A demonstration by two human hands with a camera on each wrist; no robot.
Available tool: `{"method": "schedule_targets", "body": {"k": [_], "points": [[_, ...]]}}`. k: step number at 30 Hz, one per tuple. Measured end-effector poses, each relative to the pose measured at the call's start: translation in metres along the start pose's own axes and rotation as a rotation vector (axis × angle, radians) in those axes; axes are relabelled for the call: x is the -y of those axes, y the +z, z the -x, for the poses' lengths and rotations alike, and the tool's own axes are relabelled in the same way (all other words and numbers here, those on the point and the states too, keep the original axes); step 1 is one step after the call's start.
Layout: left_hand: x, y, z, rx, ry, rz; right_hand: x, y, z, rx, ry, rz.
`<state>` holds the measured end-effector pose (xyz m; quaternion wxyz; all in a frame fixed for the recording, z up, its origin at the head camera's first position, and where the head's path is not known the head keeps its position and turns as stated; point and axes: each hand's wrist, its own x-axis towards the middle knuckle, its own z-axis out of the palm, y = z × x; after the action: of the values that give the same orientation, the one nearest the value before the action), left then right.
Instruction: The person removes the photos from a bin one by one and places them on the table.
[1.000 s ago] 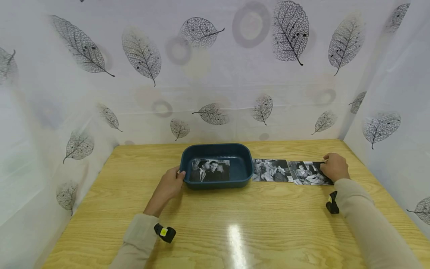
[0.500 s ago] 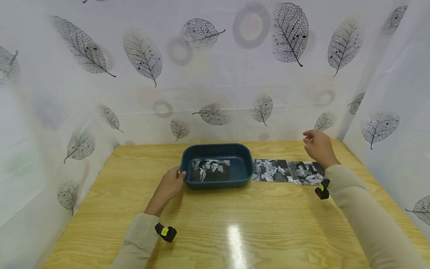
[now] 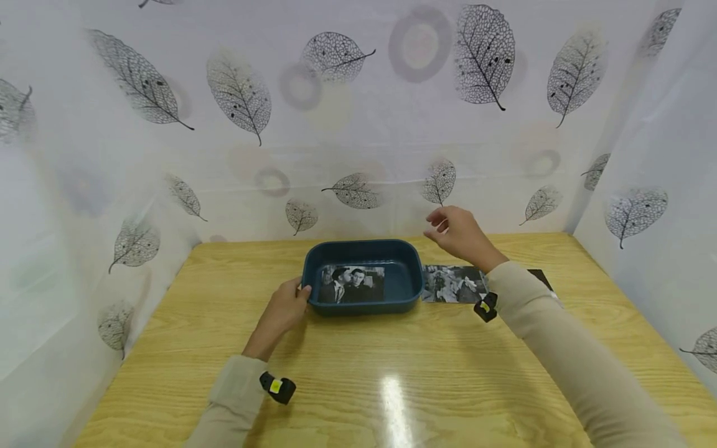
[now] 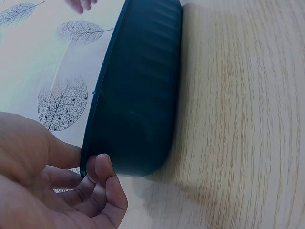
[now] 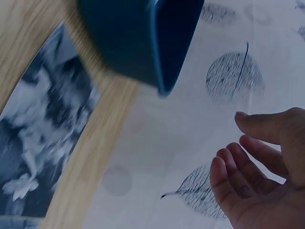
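Observation:
A dark blue rectangular plastic bin (image 3: 363,307) stands on the table, with a black-and-white photo (image 3: 353,285) lying inside at its left. My left hand (image 3: 285,305) pinches the bin's left rim between thumb and fingers; the left wrist view shows this grip on the bin wall (image 4: 138,95). To the bin's right lies another photo (image 3: 452,284) on the table. Mostly covered by my right forearm is a further photo (image 3: 539,275). My right hand (image 3: 462,233) hovers behind the bin's right end, its fingers loosely bent, thumb apart and nothing between them (image 5: 262,167).
The pale wood table (image 3: 336,373) carries all of these. A white curtain (image 3: 358,143) printed with dark leaves rises along its back edge and both sides. Black wrist cameras sit at both cuffs.
My right hand has lifted off the rightmost photo and swung left through the air toward the bin. That photo stays on the table. My left hand keeps its hold, and the bin stays put.

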<state>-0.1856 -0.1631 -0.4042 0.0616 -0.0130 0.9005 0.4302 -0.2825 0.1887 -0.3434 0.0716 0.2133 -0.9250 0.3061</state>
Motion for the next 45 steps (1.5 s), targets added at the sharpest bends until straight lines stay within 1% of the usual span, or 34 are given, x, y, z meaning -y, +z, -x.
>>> {"method": "schedule_targets", "body": {"k": [6,9,14,19,24,26,30,37,39,45], "points": [[0.0,-0.001,0.002,0.001,-0.011,0.01,0.029,0.018,-0.013,0.138,-0.046,0.031],[0.001,-0.002,0.002,0.0,-0.016,0.01,0.037,0.026,-0.017,0.203,-0.035,0.027],[0.001,-0.001,0.0,-0.003,-0.011,-0.001,0.039,0.042,-0.021,0.292,-0.013,0.002],[0.001,0.001,-0.003,0.006,-0.002,-0.006,0.036,0.06,-0.023,0.365,-0.005,0.009],[0.001,0.001,-0.004,0.006,-0.013,-0.007,0.035,0.08,-0.026,0.393,-0.018,0.12],[0.002,0.001,-0.005,0.006,-0.013,-0.005,0.035,0.086,-0.028,0.406,-0.004,0.153],[0.001,0.0,-0.004,0.008,-0.014,-0.002,0.039,0.096,-0.028,0.445,0.048,0.188],[0.0,0.0,-0.004,0.002,-0.022,-0.001,0.046,0.109,-0.025,0.456,0.167,0.192],[0.0,0.0,-0.004,0.0,-0.025,0.005,0.045,0.113,-0.025,0.46,0.182,0.199],[0.002,0.001,-0.004,-0.009,-0.028,0.001,0.037,0.122,-0.027,0.459,0.187,0.218]]}}
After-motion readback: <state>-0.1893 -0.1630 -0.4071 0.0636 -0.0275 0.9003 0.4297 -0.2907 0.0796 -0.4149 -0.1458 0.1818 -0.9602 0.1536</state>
